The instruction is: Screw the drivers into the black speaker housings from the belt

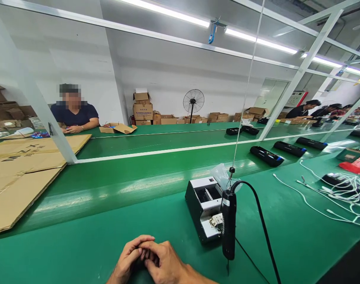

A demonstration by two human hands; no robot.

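My left hand and my right hand rest together low in the view, over the near green tabletop. Their fingers are curled and touch one another, and I see no object in them. Just to the right stands a black and white screw feeder with an open top. In front of its right side hangs a black electric screwdriver, bit pointing down, from a thin cord. A thick black cable curves from the screwdriver's top down to the bottom edge.
Flattened cardboard lies at left. Behind my table runs a green conveyor belt carrying several black devices at right. White cables are heaped on the right. A co-worker sits across at left. A white frame post rises there.
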